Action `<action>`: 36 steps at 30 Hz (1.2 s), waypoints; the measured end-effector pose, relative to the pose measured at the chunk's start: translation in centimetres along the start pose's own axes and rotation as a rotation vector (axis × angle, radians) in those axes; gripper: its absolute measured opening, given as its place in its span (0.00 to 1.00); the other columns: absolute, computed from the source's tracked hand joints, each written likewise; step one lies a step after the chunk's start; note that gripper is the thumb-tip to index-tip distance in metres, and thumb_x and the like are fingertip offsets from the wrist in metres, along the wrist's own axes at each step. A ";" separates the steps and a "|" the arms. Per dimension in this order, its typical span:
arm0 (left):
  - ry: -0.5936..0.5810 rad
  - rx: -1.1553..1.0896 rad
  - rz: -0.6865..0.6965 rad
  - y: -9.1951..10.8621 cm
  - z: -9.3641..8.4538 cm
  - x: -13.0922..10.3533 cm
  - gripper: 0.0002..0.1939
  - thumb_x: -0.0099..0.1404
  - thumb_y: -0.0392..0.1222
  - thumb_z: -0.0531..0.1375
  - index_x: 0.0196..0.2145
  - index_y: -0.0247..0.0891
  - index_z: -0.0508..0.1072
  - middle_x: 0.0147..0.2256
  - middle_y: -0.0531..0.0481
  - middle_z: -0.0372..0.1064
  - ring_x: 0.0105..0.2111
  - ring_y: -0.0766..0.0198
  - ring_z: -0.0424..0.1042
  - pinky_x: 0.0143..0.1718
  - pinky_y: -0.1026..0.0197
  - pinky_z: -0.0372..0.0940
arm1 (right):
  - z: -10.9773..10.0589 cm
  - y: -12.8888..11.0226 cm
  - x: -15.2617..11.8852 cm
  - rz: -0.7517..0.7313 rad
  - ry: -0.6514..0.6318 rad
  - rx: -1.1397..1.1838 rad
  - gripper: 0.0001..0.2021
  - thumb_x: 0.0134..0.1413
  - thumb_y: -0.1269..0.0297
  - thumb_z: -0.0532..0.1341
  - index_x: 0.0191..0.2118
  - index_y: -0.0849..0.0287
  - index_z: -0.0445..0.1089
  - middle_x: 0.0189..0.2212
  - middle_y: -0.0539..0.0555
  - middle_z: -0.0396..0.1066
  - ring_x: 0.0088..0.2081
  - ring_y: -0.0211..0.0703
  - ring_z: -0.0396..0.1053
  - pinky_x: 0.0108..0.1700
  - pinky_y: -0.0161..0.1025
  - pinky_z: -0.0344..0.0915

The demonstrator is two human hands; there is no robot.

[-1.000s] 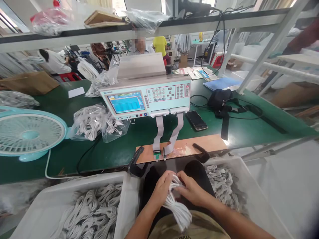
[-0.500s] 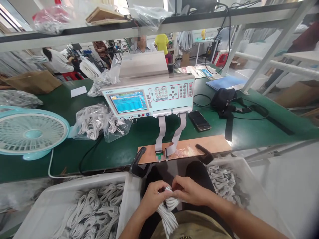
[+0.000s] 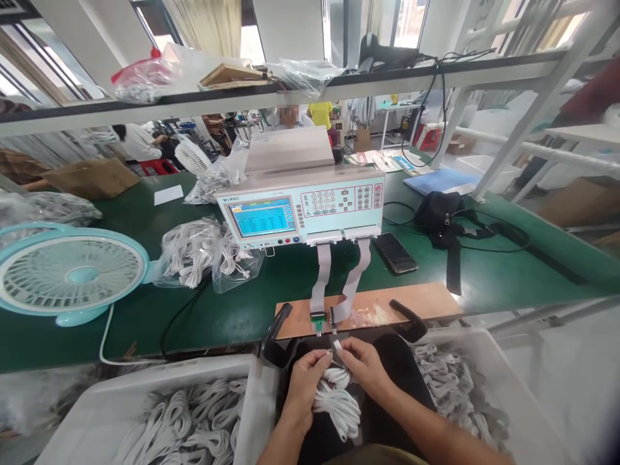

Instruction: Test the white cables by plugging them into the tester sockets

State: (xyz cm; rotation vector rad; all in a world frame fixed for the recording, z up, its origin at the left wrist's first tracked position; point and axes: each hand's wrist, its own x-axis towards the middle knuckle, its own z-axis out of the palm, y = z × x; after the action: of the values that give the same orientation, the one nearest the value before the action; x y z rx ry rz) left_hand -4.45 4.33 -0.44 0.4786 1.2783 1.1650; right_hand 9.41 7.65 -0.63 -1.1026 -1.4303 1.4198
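A coiled white cable hangs in a bundle between my hands, above my lap. My left hand pinches one small plug of it, the metal tip pointing up toward the board. Between the thumb and fingers of my right hand is the other white plug. Just beyond my fingertips, a green adapter board and a second small connector sit at the edge of a wooden strip. Grey ribbon cables run from them to a tester with a lit screen.
Bins of coiled cables stand on the left and right. Black clamps hold the strip's ends. A teal fan, bagged cables, a phone and a black pouch lie on the green table.
My hands have moved up toward the connectors and separated the two plugs, one in each hand. The cable bundle now hangs below them. The camera view has tilted up.
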 end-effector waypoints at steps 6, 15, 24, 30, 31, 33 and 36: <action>0.001 -0.076 -0.035 -0.1 -0.1 0.6 0.18 0.42 0.47 0.70 0.29 0.32 0.76 0.19 0.53 0.70 0.17 0.70 0.65 0.19 0.68 0.61 | 0.9 0.5 0.7 0.075 0.086 0.116 0.14 0.49 0.55 0.60 0.23 0.61 0.63 0.19 0.47 0.59 0.23 0.36 0.54 0.26 0.33 0.53; -0.019 -0.041 -0.030 -0.2 -0.5 1.1 0.18 0.44 0.47 0.70 0.29 0.31 0.75 0.20 0.53 0.70 0.18 0.70 0.65 0.19 0.68 0.61 | 1.3 0.6 0.8 0.114 0.115 0.216 0.16 0.46 0.54 0.63 0.22 0.60 0.63 0.18 0.46 0.58 0.22 0.35 0.53 0.26 0.33 0.51; -0.218 0.368 -0.021 2.4 -1.9 1.0 0.18 0.52 0.56 0.62 0.21 0.36 0.68 0.12 0.60 0.57 0.09 0.71 0.58 0.09 0.70 0.51 | 1.8 -0.1 1.3 0.281 0.097 0.394 0.17 0.38 0.53 0.66 0.19 0.60 0.63 0.14 0.45 0.58 0.18 0.32 0.50 0.23 0.32 0.48; -0.104 0.312 0.136 1.6 -1.7 1.8 0.17 0.54 0.53 0.59 0.20 0.36 0.67 0.15 0.58 0.60 0.13 0.71 0.58 0.14 0.69 0.52 | 2.0 -0.7 1.7 0.321 0.102 0.426 0.17 0.37 0.52 0.67 0.19 0.60 0.63 0.14 0.45 0.57 0.18 0.31 0.49 0.22 0.32 0.46; -0.078 0.294 0.161 1.4 -1.5 1.9 0.17 0.54 0.52 0.59 0.19 0.36 0.66 0.15 0.58 0.59 0.14 0.72 0.57 0.16 0.70 0.52 | 1.9 -0.9 1.7 0.318 0.093 0.424 0.17 0.37 0.52 0.67 0.20 0.61 0.64 0.15 0.45 0.58 0.18 0.32 0.50 0.22 0.32 0.47; -0.049 0.273 0.192 1.0 -1.3 2.1 0.17 0.55 0.51 0.59 0.18 0.36 0.65 0.15 0.59 0.56 0.16 0.72 0.55 0.18 0.70 0.52 | 1.8 -1.3 1.7 0.310 0.073 0.414 0.17 0.37 0.52 0.68 0.20 0.62 0.66 0.15 0.46 0.59 0.19 0.32 0.50 0.23 0.32 0.47; -0.013 0.253 0.239 0.6 -1.1 2.3 0.16 0.55 0.48 0.59 0.18 0.35 0.65 0.16 0.58 0.56 0.18 0.72 0.54 0.20 0.70 0.52 | 1.5 -1.6 1.8 0.295 0.061 0.398 0.18 0.37 0.51 0.68 0.19 0.62 0.65 0.15 0.46 0.59 0.19 0.32 0.51 0.24 0.32 0.47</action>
State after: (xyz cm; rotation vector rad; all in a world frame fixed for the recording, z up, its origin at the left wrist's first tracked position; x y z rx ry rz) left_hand -5.99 6.20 -1.42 0.8428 1.3921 1.1988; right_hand 7.38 8.94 0.82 -1.1129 -0.9112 1.7685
